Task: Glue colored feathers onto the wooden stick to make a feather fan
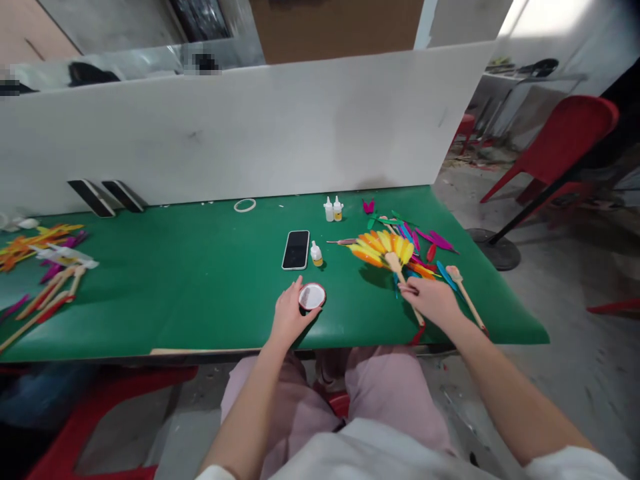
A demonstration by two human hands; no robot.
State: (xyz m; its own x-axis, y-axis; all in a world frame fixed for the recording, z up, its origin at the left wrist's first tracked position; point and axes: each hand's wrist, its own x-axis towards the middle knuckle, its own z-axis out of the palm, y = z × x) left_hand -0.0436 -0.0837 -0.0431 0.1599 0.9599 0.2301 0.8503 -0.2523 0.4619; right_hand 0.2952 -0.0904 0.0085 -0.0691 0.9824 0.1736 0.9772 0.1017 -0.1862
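Observation:
My left hand (289, 313) lies at the near side of the table, thumb and fingers curled round the edge of a small round dish (313, 297) with a white inside and a red rim. In my right hand (431, 300) is the wooden handle of a feather fan (384, 248). Its yellow and orange feathers spread out above the table, and a red tassel (418, 335) hangs from the handle's lower end. Just beyond the dish stand a small glue bottle (316, 254) and a smartphone (296, 250) lying flat.
Loose coloured feathers (436, 240) and another wooden handle (467, 300) lie to the right on the green table (200, 287). Two more small bottles (333, 209) and a white ring (245, 205) are near the white partition (280, 127). More feathers (37, 243) and handles (50, 300) lie left.

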